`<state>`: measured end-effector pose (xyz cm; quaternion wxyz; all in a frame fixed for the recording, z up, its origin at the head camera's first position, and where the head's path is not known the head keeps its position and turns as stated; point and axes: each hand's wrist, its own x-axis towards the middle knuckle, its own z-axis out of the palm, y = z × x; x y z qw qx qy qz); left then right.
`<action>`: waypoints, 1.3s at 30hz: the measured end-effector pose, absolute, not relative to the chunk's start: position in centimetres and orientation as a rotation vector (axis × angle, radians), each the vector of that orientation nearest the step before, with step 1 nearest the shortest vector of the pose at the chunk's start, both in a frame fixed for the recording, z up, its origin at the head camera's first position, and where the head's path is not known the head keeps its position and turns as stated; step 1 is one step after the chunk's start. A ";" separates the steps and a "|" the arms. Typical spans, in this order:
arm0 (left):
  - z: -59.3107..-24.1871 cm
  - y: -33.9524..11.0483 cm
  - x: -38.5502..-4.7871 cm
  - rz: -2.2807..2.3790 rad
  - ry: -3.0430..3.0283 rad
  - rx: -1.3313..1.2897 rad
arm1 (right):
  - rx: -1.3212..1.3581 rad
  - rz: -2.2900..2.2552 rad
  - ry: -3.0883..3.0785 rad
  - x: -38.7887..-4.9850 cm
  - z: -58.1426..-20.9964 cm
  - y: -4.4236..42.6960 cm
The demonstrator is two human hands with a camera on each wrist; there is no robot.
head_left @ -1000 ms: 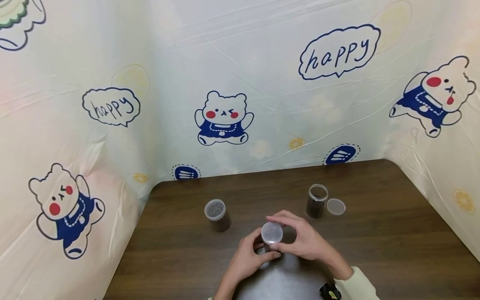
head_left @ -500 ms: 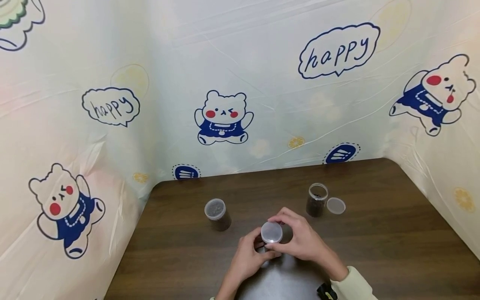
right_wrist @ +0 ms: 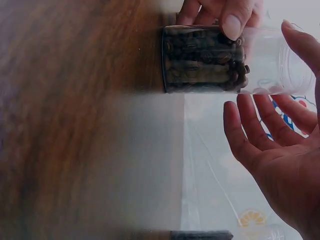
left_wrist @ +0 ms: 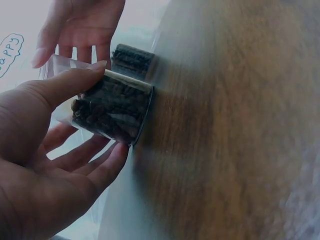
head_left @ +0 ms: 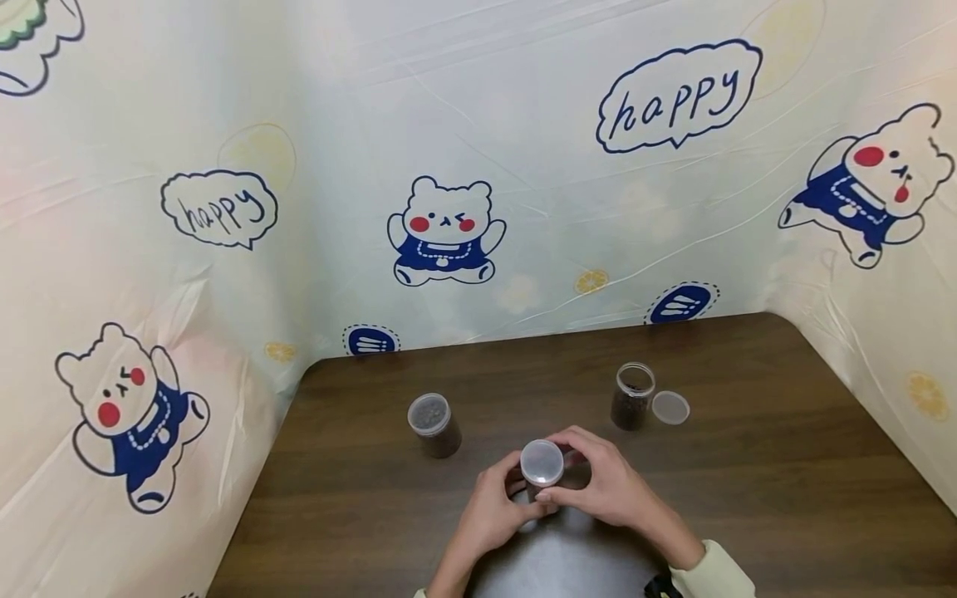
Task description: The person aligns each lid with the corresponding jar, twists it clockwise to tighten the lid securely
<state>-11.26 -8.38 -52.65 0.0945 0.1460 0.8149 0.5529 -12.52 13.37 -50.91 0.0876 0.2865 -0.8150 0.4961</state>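
In the head view, the left hand (head_left: pixel 492 508) grips a clear, lidded cylindrical plastic jar (head_left: pixel 542 468) upright; the right hand (head_left: pixel 613 483) curves around it. "Happy" reads twice on the pale printed sheet (head_left: pixel 523 108) behind the brown wooden table's (head_left: pixel 359 523) far edge. Left wrist: thumb and fingers clasp the bean-filled body. Right wrist: fingers spread loosely by the lid (right_wrist: pixel 298 70), contact unclear.

Screened-off booth, room type beyond unclear: dark-brown wood-grain desk (head_left: pixel 755 465) enclosed on three sides by pale, creased, cartoon-bear-printed sheeting (head_left: pixel 538 116).
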 end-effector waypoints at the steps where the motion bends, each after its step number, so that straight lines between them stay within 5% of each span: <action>1: -52.7 -8.4 -11.3 1.642 2.415 0.433 | 0.861 1.482 -2.425 -12.5 -50.9 13.4; 39: -52.0 -8.2 -14.6 1.700 2.512 0.490 | 0.763 1.402 -2.399 -15.3 -50.1 13.5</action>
